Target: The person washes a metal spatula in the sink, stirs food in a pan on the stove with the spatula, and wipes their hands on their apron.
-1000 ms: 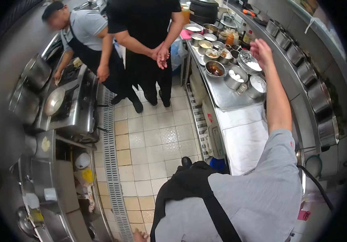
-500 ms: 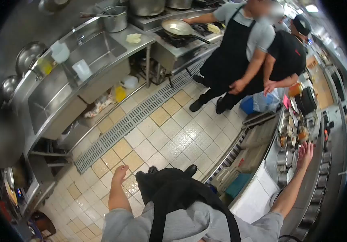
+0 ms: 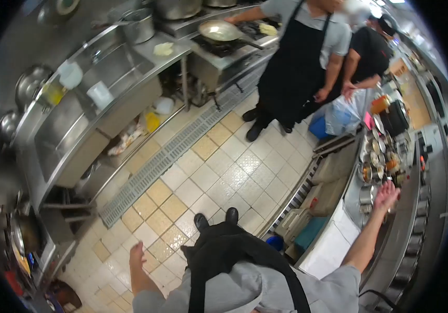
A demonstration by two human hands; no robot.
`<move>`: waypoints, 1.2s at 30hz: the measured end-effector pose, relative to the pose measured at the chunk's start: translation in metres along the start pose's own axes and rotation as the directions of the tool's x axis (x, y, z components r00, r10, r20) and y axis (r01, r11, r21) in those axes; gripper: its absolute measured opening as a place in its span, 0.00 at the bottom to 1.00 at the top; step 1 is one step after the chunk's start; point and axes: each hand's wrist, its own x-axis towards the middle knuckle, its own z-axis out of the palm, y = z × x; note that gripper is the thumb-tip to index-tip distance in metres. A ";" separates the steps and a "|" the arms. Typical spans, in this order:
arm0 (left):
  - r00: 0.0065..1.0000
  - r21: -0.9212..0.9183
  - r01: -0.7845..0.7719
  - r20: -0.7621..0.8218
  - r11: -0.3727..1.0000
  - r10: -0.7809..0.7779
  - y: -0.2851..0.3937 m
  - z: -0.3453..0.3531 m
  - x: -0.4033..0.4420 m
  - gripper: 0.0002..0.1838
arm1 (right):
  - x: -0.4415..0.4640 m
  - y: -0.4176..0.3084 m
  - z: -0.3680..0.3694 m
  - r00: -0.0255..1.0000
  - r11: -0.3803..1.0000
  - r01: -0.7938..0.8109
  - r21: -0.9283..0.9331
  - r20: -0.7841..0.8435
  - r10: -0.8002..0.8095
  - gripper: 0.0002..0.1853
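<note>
My left hand hangs low over the tiled floor, touching nothing, its fingers loosely extended. My right hand is stretched out over the counter on the right, fingers apart, and I see nothing held in it. Close by stand a metal pot and several small metal containers of food. Whether the fingers touch any of these I cannot tell. A white surface lies below my right forearm.
Up ahead a co-worker in a black apron reaches toward a frying pan on the stove. Another person in black stands at the counter. Sinks line the left; a floor drain crosses the tiles.
My left hand has moved left and lower in view, and its fingers have loosened. My right hand remains over the counter. The co-worker's lowered hand has drawn closer to their body.
</note>
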 end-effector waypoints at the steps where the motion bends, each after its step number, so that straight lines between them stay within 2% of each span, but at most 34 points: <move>1: 1.000 -0.016 0.026 0.001 1.000 -0.026 -0.011 0.005 -0.005 0.40 | 0.001 0.009 0.005 1.000 1.000 0.006 0.026 0.001 -0.006 0.41; 2: 0.999 -0.028 0.051 0.001 0.998 -0.051 -0.022 0.010 -0.011 0.41 | -0.004 0.017 0.018 1.000 0.999 0.013 0.052 0.000 -0.013 0.41; 4: 0.993 -0.065 0.087 0.086 0.994 -0.081 -0.047 0.014 -0.028 0.48 | 0.000 0.030 0.036 1.000 0.996 -0.002 0.091 0.022 0.000 0.44; 6: 0.986 -0.106 0.117 0.131 0.987 -0.103 -0.071 0.021 -0.049 0.48 | 0.008 0.041 0.044 1.000 0.993 -0.017 0.121 0.027 0.013 0.44; 8: 0.974 -0.117 0.225 0.010 0.967 -0.226 -0.102 0.037 -0.049 0.39 | 0.022 0.057 0.049 0.999 0.986 -0.041 0.160 0.033 0.036 0.43; 12: 0.963 -0.094 0.270 0.029 0.958 -0.269 -0.133 0.047 -0.071 0.37 | 0.043 0.088 0.042 0.992 0.967 -0.124 0.223 0.021 0.122 0.40; 15: 0.972 -0.057 0.236 0.031 0.970 -0.234 -0.126 0.053 -0.067 0.37 | 0.025 0.090 0.047 0.987 0.964 -0.160 0.214 0.002 0.163 0.39; 18: 0.988 -0.022 0.152 0.018 0.988 -0.151 -0.104 0.045 -0.047 0.37 | 0.003 0.070 0.044 0.988 0.978 -0.146 0.149 0.067 0.138 0.36; 24: 0.996 -0.002 0.035 0.083 0.999 -0.035 -0.018 0.014 -0.013 0.43 | -0.071 0.028 0.035 0.996 0.980 -0.090 0.175 0.003 0.090 0.33; 25: 0.996 -0.005 0.019 0.088 1.000 -0.018 -0.012 0.010 -0.003 0.44 | -0.088 0.029 0.032 0.995 0.977 -0.099 0.188 -0.001 0.101 0.28; 27: 0.993 -0.018 0.002 0.122 1.000 0.000 -0.005 0.002 0.017 0.46 | -0.132 0.044 0.030 0.989 0.980 -0.140 0.143 0.067 0.132 0.26; 28: 0.988 -0.027 0.003 0.151 1.000 0.001 -0.003 -0.002 0.027 0.47 | -0.156 0.057 0.030 0.984 0.980 -0.158 0.118 0.102 0.146 0.25; 30: 0.975 -0.009 -0.005 0.223 1.000 0.007 -0.001 -0.004 0.045 0.48 | -0.207 0.102 0.028 0.889 0.926 -0.374 0.051 0.305 0.342 0.22; 31: 0.965 0.014 -0.017 0.263 1.000 0.013 -0.002 -0.001 0.050 0.48 | -0.266 0.102 0.062 0.889 0.892 -0.418 -0.172 0.126 0.441 0.19; 32: 0.954 0.033 -0.031 0.300 0.999 0.020 -0.002 0.003 0.053 0.47 | -0.290 0.127 0.057 0.815 0.788 -0.489 -0.374 0.125 0.565 0.18; 34: 0.955 0.083 -0.039 0.296 0.996 0.013 -0.004 0.019 0.054 0.40 | -0.349 0.176 0.049 0.695 0.635 -0.448 -0.629 0.203 0.690 0.13; 35: 0.956 0.108 -0.047 0.293 0.993 0.013 -0.004 0.027 0.050 0.37 | -0.379 0.203 0.037 0.631 0.547 -0.403 -0.734 0.211 0.747 0.14; 36: 0.949 0.130 -0.072 0.313 0.989 0.028 -0.001 0.032 0.043 0.36 | -0.412 0.207 0.045 0.557 0.475 -0.328 -0.816 0.239 0.795 0.18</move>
